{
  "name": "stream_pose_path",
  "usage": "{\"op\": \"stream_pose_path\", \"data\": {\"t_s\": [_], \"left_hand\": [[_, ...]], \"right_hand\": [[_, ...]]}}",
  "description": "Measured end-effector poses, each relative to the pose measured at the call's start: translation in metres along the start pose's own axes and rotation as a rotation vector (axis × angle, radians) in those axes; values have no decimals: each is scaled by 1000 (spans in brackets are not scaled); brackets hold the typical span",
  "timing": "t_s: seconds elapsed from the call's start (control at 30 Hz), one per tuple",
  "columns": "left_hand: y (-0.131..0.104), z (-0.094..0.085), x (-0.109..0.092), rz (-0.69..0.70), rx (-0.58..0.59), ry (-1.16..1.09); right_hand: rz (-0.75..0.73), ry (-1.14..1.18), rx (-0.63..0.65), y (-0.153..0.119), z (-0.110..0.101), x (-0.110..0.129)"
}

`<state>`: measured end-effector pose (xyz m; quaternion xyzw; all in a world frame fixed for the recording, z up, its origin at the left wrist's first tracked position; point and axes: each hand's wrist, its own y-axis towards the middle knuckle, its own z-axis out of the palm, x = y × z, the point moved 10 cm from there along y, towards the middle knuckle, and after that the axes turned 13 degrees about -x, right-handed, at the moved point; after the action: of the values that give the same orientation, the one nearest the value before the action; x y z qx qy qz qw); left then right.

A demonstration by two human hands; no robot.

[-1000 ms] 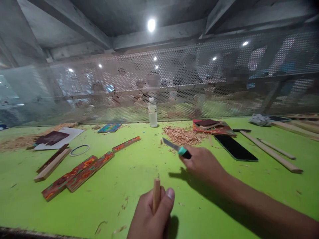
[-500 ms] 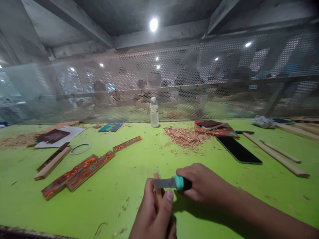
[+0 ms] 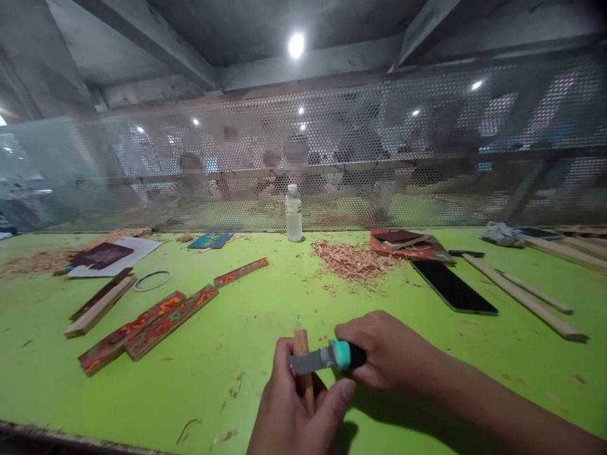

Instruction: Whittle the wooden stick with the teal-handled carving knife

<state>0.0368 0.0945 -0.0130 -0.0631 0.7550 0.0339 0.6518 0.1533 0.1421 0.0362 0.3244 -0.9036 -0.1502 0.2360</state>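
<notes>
Near the bottom middle, my left hand [image 3: 301,404] is closed round a small wooden stick [image 3: 300,342], whose upper end sticks out past the fingers. My right hand [image 3: 379,347] grips a knife [image 3: 342,354] with a black and teal handle. The blade points left and lies across the stick, just above my left palm. My left thumb is lifted off the stick, to the right of it and below the blade.
Wood shavings [image 3: 353,264] lie mid-table beside a black phone [image 3: 455,287]. A bottle [image 3: 294,215] stands at the back. Painted wooden strips [image 3: 165,319] and a ring [image 3: 152,281] lie left, wooden rods [image 3: 524,296] right. A perforated screen [image 3: 246,189] stands behind.
The knife blade has moved down along the stick toward my left palm and tilted slightly. My left thumb has swung right, away from the stick, so more of the wood shows.
</notes>
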Motion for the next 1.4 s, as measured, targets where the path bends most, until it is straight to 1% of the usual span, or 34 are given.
{"op": "stream_pose_path", "data": {"t_s": [0.1,0.2,0.4,0.57,0.67,0.7,0.77,0.8,0.83,0.93,1.0,1.07,1.3,1.4], "left_hand": [[1,-7,-1,35,-92,77],[0,-12,-4,44,-152,75],[-1,-12,-8,23,-135,71],[0,-10,-15,22,-127,42],[0,-8,-16,31,-109,77],[0,-8,-15,39,-101,97],[0,-6,-14,67,-76,148],[0,-5,-12,77,-59,174],[1,-4,-10,80,-44,198],[2,-3,-4,62,-29,242],[2,-3,-3,51,-24,246],[2,-3,-4,48,-28,240],[2,-6,-4,54,-63,198],[0,1,6,-52,5,101]], "right_hand": [[-8,-16,9,-1,1,-1],[-36,-29,-8,0,2,0],[-106,-34,-121,2,-5,7],[-75,-72,-193,1,-6,6],[-71,-107,-213,2,-4,6],[-43,-112,-208,3,-4,3],[77,-129,-210,8,-9,-16],[194,-147,-238,9,-16,-33],[263,-171,-272,10,-25,-47],[327,-242,-361,14,-51,-73],[323,-236,-352,15,-54,-79],[294,-202,-313,16,-49,-75],[126,-74,-132,13,-16,-37],[23,-44,-71,6,-7,-20]]}}
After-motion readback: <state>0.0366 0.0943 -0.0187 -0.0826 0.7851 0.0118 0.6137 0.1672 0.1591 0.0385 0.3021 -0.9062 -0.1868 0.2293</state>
